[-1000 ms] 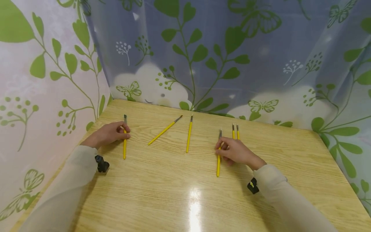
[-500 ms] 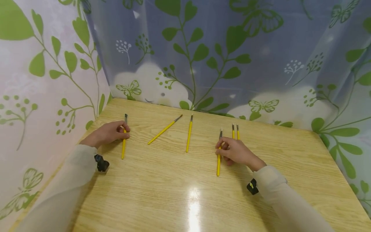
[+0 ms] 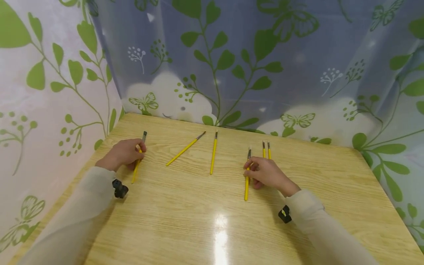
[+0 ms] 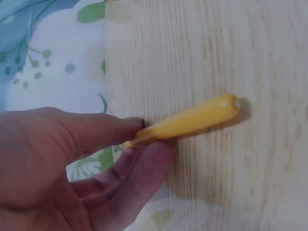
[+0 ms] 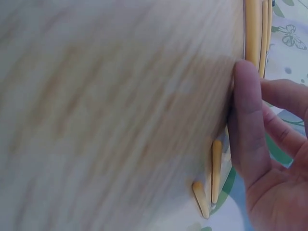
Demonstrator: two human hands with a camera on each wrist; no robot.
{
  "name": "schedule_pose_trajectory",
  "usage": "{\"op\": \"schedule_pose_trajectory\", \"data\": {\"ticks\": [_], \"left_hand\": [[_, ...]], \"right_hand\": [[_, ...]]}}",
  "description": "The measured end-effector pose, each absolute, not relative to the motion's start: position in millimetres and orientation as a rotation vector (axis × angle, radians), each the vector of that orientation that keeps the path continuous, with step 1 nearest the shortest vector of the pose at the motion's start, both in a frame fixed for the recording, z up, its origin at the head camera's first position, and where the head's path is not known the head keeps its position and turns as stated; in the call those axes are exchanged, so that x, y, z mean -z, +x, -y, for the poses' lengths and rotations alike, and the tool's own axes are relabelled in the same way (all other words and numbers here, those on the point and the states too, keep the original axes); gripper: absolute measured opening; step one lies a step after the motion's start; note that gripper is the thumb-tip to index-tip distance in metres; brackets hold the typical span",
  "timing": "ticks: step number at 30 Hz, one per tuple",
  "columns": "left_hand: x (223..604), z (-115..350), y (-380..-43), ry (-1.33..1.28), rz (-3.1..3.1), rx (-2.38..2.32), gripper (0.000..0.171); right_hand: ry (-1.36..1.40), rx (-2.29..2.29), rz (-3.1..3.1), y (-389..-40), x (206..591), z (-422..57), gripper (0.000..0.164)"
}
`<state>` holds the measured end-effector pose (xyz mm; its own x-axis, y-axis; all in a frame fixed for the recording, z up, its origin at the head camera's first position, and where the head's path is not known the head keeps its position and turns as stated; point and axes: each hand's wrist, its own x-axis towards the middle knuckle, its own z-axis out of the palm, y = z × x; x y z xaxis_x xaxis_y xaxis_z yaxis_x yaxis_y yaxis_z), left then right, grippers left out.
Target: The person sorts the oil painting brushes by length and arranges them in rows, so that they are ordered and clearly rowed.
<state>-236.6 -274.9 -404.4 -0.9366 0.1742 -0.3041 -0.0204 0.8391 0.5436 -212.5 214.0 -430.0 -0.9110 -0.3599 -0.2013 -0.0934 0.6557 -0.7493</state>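
My left hand (image 3: 124,153) pinches a yellow-handled paintbrush (image 3: 136,171) between thumb and fingers at the left of the table. Its dark flat bristles point away from me; in the left wrist view the rounded handle end (image 4: 207,115) sticks out past the fingertips, just over the wood. My right hand (image 3: 266,172) holds another yellow paintbrush (image 3: 246,189) with thumb and fingers near the ferrule, its pale bristles pointing to the back. Between the hands lie two paintbrushes, one slanted (image 3: 185,149) and one nearly straight (image 3: 213,154).
Two thinner paintbrushes (image 3: 266,150) lie side by side behind my right hand, their lower handles hidden by it. The wood-grain table (image 3: 179,213) meets a leaf-patterned curtain (image 3: 245,92) at the back and a similar pale one (image 3: 59,106) on the left.
The paintbrush in my left hand has turned from nearly straight to slanted, its handle end swinging left. The right hand and its paintbrush stay about the same; the head view shifts slightly.
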Motion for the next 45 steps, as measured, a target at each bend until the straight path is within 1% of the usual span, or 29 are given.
{"op": "schedule_pose_trajectory", "data": {"ticks": [8, 14, 23, 35, 40, 45], "left_hand": [[400, 268, -237, 0.064, -2.681, -0.785, 0.02], [403, 269, -241, 0.023, -2.627, -0.858, 0.023], [399, 258, -246, 0.132, -2.541, -1.032, 0.028], [404, 238, -244, 0.288, -2.383, -1.239, 0.034], [402, 222, -246, 0.336, -2.294, -1.315, 0.037], [402, 200, -245, 0.373, -2.243, -1.354, 0.037]], "right_hand": [[-0.351, 1.135, -2.573, -211, 432, -213, 0.025], [-0.377, 1.126, -2.577, -211, 431, -212, 0.024], [-0.365, 1.151, -2.575, -212, 432, -208, 0.025], [-0.285, 1.156, -2.587, -210, 429, -200, 0.028], [-0.258, 1.147, -2.601, -210, 428, -198, 0.031], [-0.242, 1.179, -2.577, -210, 429, -199, 0.037]]}}
